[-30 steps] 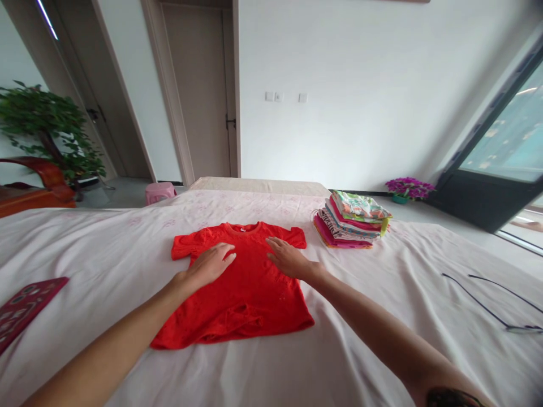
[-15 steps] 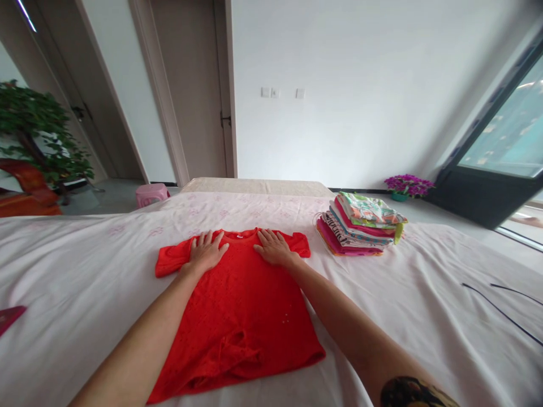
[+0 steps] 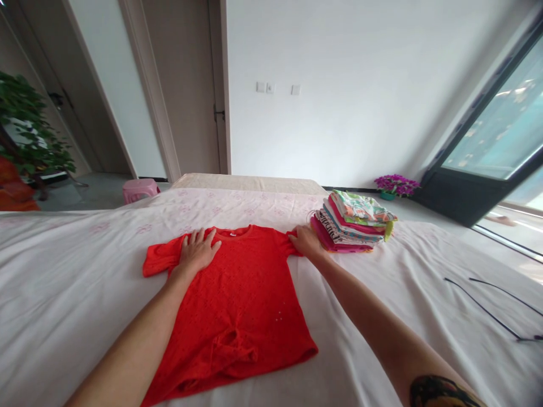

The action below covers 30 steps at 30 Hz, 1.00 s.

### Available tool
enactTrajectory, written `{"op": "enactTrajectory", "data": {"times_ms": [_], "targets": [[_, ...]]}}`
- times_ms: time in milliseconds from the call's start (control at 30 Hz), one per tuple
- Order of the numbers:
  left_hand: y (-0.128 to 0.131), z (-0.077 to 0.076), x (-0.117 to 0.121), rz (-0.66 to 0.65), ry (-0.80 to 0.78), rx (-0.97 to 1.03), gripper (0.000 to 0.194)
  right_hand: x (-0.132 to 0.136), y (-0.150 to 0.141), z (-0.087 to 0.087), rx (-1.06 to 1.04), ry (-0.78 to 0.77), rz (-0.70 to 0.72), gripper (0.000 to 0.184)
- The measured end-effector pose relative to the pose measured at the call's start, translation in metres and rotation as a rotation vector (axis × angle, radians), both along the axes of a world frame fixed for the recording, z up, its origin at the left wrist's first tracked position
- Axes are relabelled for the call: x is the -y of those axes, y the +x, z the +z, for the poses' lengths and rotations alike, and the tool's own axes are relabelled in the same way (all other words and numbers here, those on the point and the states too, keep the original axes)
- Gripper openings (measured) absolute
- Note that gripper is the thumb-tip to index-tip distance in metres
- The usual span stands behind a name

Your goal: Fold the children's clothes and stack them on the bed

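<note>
A red short-sleeved T-shirt (image 3: 237,282) lies spread on the pale bedsheet, its collar away from me and a bunched, knotted part near the hem. My left hand (image 3: 198,252) rests flat on the shirt's left shoulder, fingers spread. At the end of the right sleeve, my right hand (image 3: 307,243) has its fingers closed on the cloth; the fingertips are partly hidden. Just beyond that hand stands a stack of folded clothes (image 3: 352,223), with a white, green and orange patterned piece on top.
The pale sheet (image 3: 382,328) has wrinkles on both sides of the shirt. Dark thin cords or a wire frame (image 3: 483,308) lie at the right. Beyond the bed are a pink stool (image 3: 141,191), purple flowers (image 3: 396,184) and a leafy plant (image 3: 29,130).
My right hand has moved right from the shirt's shoulder to its sleeve end and closed on it. My left hand stays on the left shoulder. The view has shifted slightly right.
</note>
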<state>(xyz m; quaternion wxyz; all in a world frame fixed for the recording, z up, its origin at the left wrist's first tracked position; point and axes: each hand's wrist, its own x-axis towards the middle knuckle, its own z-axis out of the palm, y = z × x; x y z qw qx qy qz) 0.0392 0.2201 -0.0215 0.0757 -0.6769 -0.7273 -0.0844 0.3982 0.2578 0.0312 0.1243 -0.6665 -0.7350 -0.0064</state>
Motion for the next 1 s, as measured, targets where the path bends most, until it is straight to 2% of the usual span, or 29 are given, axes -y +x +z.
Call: {"op": "enactTrajectory", "data": {"times_ms": [67, 167, 367, 467, 533, 600, 700, 833, 900, 1000], "targets": [[0.000, 0.000, 0.001, -0.004, 0.004, -0.007, 0.063, 0.004, -0.001, -0.004, -0.049, 0.055, 0.055, 0.028], [-0.001, 0.001, 0.001, -0.008, 0.007, -0.009, 0.063, 0.002, 0.003, -0.003, -0.059, 0.108, 0.042, 0.025], [0.000, 0.003, 0.001, 0.004, -0.013, 0.011, 0.064, -0.010, 0.028, 0.002, 0.039, -0.116, -0.109, 0.032], [0.002, 0.005, 0.001, 0.023, -0.037, 0.033, 0.065, -0.010, 0.020, 0.008, 0.102, -0.062, -0.131, 0.035], [0.002, 0.005, 0.000, 0.031, -0.041, 0.039, 0.065, -0.009, 0.001, 0.014, 0.147, 0.036, -0.063, 0.033], [0.002, 0.005, 0.000, 0.029, -0.040, 0.044, 0.065, -0.011, -0.029, 0.021, 0.149, 0.075, 0.067, 0.033], [0.001, 0.005, 0.001, 0.016, -0.039, 0.063, 0.065, -0.019, -0.084, 0.025, 0.097, 0.036, 0.243, 0.036], [-0.001, 0.006, 0.002, -0.003, -0.026, 0.083, 0.066, -0.033, -0.148, 0.017, 0.095, -0.001, 0.327, 0.036], [-0.001, 0.007, 0.004, -0.014, -0.011, 0.090, 0.066, -0.039, -0.166, 0.012, 0.102, -0.024, 0.343, 0.034], [0.000, 0.010, 0.006, -0.026, 0.027, 0.099, 0.066, -0.046, -0.177, 0.007, 0.117, -0.058, 0.384, 0.031]]}}
